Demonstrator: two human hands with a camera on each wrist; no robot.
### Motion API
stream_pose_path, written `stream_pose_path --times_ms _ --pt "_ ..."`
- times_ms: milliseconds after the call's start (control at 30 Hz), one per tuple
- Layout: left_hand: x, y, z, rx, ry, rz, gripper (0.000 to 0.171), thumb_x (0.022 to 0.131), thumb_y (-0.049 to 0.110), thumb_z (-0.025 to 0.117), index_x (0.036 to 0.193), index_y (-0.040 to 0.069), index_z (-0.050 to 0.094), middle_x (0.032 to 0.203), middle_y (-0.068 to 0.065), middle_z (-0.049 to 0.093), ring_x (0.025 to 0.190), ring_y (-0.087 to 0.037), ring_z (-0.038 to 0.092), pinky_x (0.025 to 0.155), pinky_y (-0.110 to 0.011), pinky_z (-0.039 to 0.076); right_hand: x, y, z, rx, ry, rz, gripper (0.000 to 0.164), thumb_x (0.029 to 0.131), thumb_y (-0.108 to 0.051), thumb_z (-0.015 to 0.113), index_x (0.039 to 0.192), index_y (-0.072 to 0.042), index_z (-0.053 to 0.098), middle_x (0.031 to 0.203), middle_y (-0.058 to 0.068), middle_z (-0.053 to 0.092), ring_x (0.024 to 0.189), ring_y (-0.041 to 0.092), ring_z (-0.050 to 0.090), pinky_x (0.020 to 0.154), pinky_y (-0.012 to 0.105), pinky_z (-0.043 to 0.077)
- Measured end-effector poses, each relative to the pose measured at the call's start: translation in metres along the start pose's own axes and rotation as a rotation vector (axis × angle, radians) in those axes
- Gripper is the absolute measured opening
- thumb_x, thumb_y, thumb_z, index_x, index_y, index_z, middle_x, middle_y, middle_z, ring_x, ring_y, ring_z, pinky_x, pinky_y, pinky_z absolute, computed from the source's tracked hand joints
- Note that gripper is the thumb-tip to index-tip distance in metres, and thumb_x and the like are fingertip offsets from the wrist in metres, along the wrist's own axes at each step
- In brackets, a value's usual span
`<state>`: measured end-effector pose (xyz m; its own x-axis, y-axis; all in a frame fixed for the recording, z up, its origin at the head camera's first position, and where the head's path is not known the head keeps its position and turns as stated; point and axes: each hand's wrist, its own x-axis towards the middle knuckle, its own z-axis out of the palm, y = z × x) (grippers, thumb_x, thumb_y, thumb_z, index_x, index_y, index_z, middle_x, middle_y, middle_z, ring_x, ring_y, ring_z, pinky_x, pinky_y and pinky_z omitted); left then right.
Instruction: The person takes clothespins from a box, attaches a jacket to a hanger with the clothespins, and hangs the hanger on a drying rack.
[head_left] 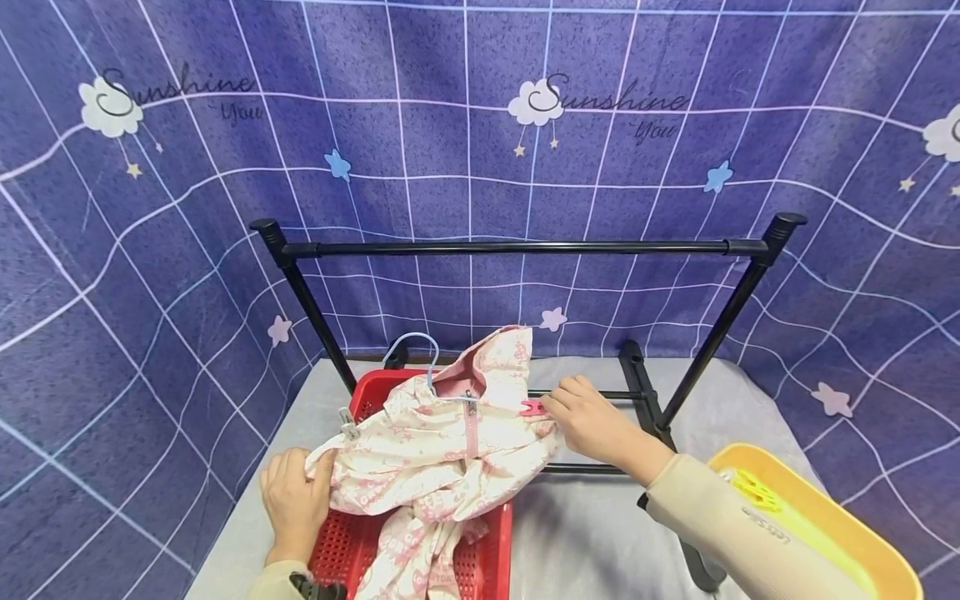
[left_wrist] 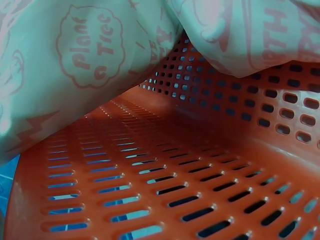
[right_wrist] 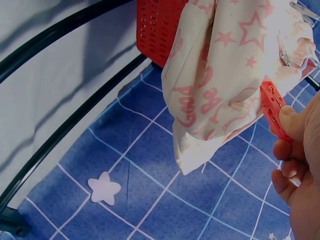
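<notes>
1. A white hooded jacket with a pink print and a pink front zip (head_left: 442,467) is held between the two hands above a red perforated plastic basket (head_left: 501,554); its lower part hangs down into the basket.
2. A thin light-blue hanger (head_left: 437,352) sits inside the jacket's neck, its curved hook standing up beside the hood.
3. The right hand (head_left: 596,421) pinches a small pink plastic clothespin (head_left: 532,407) between thumb and forefinger, with its other fingers bent inward. The clothespin's far end meets the jacket's fabric beside the hood; whether it is clamped on the cloth I cannot tell.
4. The left hand (head_left: 295,500) grips the jacket's opposite edge, cloth caught between its thumb and nearly closed fingers. The left wrist view shows only the fabric and the basket's slotted inside, without these fingers.
5. A clear plastic clip (head_left: 349,423) is on the jacket near the left hand.
6. Behind the jacket stands a black tubular metal rack (head_left: 495,247), on a pale cloth-covered surface (head_left: 577,533).
7. Beneath the right forearm is a yellow plastic tub (head_left: 896,571) containing yellow clips (head_left: 757,490).
8. A violet-blue curtain with a pale grid, clouds and stars (head_left: 442,200) forms the backdrop.
</notes>
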<state>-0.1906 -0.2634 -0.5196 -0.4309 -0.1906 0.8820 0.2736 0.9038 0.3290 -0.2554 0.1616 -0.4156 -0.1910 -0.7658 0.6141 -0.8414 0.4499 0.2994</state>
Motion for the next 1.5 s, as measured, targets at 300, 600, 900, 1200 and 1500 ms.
stream_pose_path --times_ms 300,600,900,1200,1500 --pt "-0.0011 0.0011 0.0003 -0.004 0.004 -0.008 0.063 0.099 0.057 0.047 0.072 0.0 0.046 0.066 -0.018 0.046 0.064 -0.04 0.043 0.063 -0.048 0.026 0.0047 -0.0021 -0.0001 -0.011 -0.037 0.001 0.035 0.06 0.007 0.066 0.093 0.0 0.064 0.081 0.005 0.057 0.076 0.022 0.047 0.071 0.036 0.039" --pt "-0.0016 -0.0009 0.0018 -0.003 0.013 -0.016 0.064 0.098 0.057 0.048 0.073 -0.001 0.047 0.066 -0.019 0.046 0.065 -0.041 0.043 0.064 -0.049 0.026 0.0073 -0.0027 0.0003 -0.048 -0.047 -0.008 0.034 0.056 0.005 0.061 0.09 -0.003 0.063 0.081 0.004 0.057 0.075 0.022 0.048 0.069 0.034 0.038" --pt "0.0001 0.0004 0.0004 0.003 0.011 -0.019 0.065 0.098 0.059 0.046 0.074 -0.002 0.047 0.066 -0.019 0.046 0.064 -0.041 0.043 0.064 -0.049 0.025 0.0056 -0.0023 0.0005 -0.063 -0.047 0.003 0.027 0.066 -0.004 0.062 0.093 -0.004 0.064 0.082 0.004 0.057 0.077 0.022 0.049 0.071 0.035 0.04" --pt "0.0002 0.0016 0.0004 0.007 0.01 -0.012 0.065 0.098 0.059 0.047 0.073 -0.001 0.047 0.066 -0.018 0.046 0.064 -0.04 0.043 0.063 -0.049 0.025 0.0038 -0.0033 0.0001 -0.03 -0.014 0.031 0.02 0.079 -0.014 0.064 0.096 -0.004 0.065 0.082 0.005 0.057 0.077 0.023 0.05 0.073 0.037 0.042" --pt "-0.0016 0.0006 0.0004 0.005 0.008 -0.015 0.065 0.098 0.059 0.047 0.073 -0.001 0.047 0.065 -0.018 0.047 0.064 -0.04 0.043 0.063 -0.048 0.025 0.0 -0.0027 0.0041 0.0 0.029 0.039 0.026 0.08 -0.021 0.068 0.099 -0.003 0.064 0.083 0.004 0.057 0.076 0.024 0.049 0.071 0.038 0.042"
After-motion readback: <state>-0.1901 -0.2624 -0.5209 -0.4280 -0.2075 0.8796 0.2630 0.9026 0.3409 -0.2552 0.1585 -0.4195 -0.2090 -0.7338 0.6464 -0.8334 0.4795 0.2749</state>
